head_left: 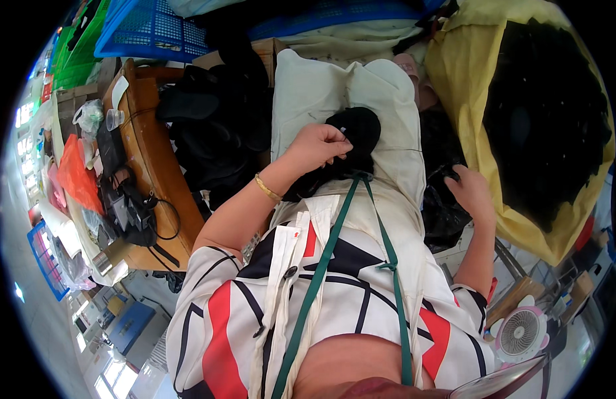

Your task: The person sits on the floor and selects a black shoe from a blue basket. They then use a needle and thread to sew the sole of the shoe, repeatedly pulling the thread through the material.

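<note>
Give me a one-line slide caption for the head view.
Left hand over a black item lying on cream cloth; right hand at a black plastic bag.

The black rounded cloth piece (363, 126) looks matt against the creased, off-white cloth apron (308, 90). The crumpled black plastic bag (443, 214) gleams — thin and glossy — while the brown wooden table (150, 149) looks smooth and the gold-coloured metal bracelet (267, 189) shines.

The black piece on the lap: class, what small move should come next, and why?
Perhaps bring the right hand over to steady the black piece: only the left hand is at it, fingertips drawn together, while the right is off beside the glossy black plastic.
</note>
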Motion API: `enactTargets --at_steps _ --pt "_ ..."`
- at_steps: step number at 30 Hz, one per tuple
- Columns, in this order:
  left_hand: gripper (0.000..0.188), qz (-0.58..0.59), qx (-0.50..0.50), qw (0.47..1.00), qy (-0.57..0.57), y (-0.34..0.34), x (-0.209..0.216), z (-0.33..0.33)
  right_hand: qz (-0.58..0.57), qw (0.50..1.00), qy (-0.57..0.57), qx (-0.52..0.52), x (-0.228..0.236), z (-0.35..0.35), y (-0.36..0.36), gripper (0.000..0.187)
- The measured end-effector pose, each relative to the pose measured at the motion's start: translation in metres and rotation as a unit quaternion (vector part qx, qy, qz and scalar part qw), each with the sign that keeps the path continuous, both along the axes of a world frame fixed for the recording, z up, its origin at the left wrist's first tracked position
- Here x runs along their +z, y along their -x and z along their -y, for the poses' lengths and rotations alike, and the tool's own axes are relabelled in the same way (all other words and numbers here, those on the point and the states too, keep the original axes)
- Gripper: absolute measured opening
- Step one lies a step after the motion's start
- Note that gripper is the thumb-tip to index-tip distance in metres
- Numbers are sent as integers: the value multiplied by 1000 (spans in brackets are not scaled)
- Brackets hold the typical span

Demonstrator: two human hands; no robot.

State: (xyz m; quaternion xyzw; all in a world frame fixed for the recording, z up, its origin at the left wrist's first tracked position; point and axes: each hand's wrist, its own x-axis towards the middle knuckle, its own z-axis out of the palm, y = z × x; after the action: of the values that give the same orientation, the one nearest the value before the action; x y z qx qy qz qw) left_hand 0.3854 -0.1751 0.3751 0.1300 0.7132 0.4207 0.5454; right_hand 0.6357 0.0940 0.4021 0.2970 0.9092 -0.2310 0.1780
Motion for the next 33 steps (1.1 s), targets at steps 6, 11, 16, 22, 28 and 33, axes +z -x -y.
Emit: enactTargets --at_steps 6,11,16,22,28,33 --pt "13 93 17 995 5 10 0 -3 -352 919 154 -91 -2 40 56 23" --pt "15 99 -6 995 -4 21 -1 1 -414 889 69 182 -13 83 137 23" --pt "15 171 31 984 -50 25 12 3 -353 889 281 86 -36 85 169 14" --pt "15 188 33 982 16 16 -16 13 -294 922 247 47 -62 106 157 12" --pt "14 243 114 962 -43 12 -24 15 -338 884 299 -120 -31 85 124 9" --pt "14 315 215 918 -113 16 -35 0 -227 803 510 -207 -6 71 95 8"
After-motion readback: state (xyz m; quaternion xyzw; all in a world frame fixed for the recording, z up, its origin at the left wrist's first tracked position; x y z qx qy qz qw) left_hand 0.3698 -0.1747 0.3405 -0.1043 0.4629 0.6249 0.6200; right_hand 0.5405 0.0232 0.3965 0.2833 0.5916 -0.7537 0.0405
